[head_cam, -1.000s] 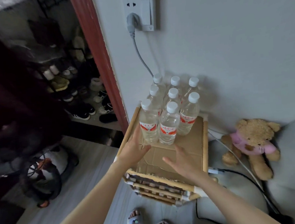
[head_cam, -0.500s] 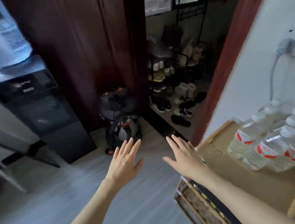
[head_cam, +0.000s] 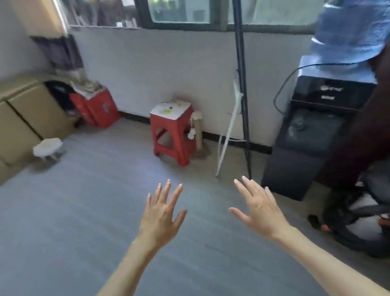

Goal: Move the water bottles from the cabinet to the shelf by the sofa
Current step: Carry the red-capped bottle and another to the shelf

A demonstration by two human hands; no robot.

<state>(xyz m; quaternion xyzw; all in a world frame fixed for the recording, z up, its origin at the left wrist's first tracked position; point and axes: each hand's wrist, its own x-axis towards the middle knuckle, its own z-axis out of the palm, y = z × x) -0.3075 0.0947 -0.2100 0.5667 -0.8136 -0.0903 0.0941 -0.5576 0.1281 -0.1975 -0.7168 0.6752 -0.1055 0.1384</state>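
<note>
Left hand (head_cam: 163, 218), right hand (head_cam: 260, 209) spread, holding nothing; red bag (head_cam: 96, 107) stuffed with paper.

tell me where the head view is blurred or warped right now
Head view: the water dispenser and dark mass at the right edge smear with motion blur; window frame bows from wide-angle distortion; left hand, right hand and red stool stay fairly sharp.

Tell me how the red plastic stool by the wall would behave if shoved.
The red plastic stool looks hollow and thin-legged, so probably light and easy to slide on the smooth floor. Standing tall and narrow, it may tip if pushed high. The items on top could fall off.
</note>
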